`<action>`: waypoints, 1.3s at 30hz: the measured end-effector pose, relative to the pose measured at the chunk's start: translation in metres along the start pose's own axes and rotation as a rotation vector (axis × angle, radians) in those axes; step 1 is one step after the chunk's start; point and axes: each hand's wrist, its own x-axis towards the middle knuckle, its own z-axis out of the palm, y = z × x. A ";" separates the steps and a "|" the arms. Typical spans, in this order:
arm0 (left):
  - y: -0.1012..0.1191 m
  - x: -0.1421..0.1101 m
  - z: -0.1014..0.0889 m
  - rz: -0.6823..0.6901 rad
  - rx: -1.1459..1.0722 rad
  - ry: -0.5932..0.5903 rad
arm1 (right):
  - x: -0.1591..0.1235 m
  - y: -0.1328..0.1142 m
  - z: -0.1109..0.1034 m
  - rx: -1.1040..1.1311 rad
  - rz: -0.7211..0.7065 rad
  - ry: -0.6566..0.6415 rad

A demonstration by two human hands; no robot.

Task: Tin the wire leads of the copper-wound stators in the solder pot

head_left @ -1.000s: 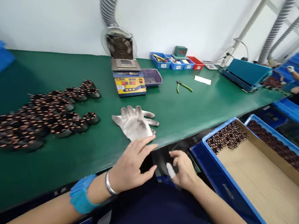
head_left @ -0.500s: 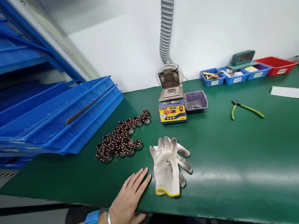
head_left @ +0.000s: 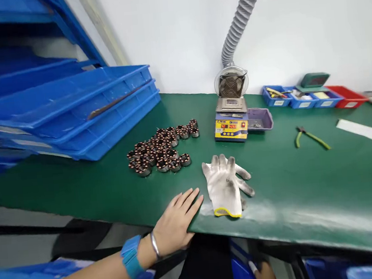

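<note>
Seeing green bench [head_left: 287, 200], cluster of copper-wound rings [head_left: 160, 150] on it, white gloves [head_left: 222, 188] just right of left hand [head_left: 173, 226], laid on bench, fingers slightly apart; lower, blurred right hand [head_left: 266, 276], can't tell its grip.

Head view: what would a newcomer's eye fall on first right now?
Probably the yellow-fronted machine with lit red digits, near the wall, a grey hose rising behind it. Next, the cluster of copper-trimmed dark rings left of it on the green table, close to the stacked blue trays. Then the white gloves near the front edge, just right of the spread left hand.
</note>
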 end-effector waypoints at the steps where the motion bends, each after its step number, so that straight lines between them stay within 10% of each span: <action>1: 0.000 0.000 0.000 -0.003 -0.011 0.018 | 0.000 -0.008 -0.017 -0.061 -0.054 0.005; 6: -0.002 0.000 0.002 0.035 -0.095 0.047 | -0.011 -0.093 -0.141 -0.412 -0.255 0.322; 8: -0.002 -0.001 0.002 0.055 -0.114 0.050 | -0.018 -0.123 -0.179 -0.603 -0.161 0.541; 11: -0.001 -0.002 -0.002 0.060 -0.150 0.018 | -0.027 -0.135 -0.208 -0.871 0.148 0.474; 18: 0.005 -0.004 -0.013 0.027 -0.263 -0.059 | -0.030 -0.115 -0.211 -0.926 0.492 0.193; 39: 0.001 -0.009 0.008 0.104 -0.110 0.078 | -0.033 -0.123 -0.210 -0.971 0.497 0.194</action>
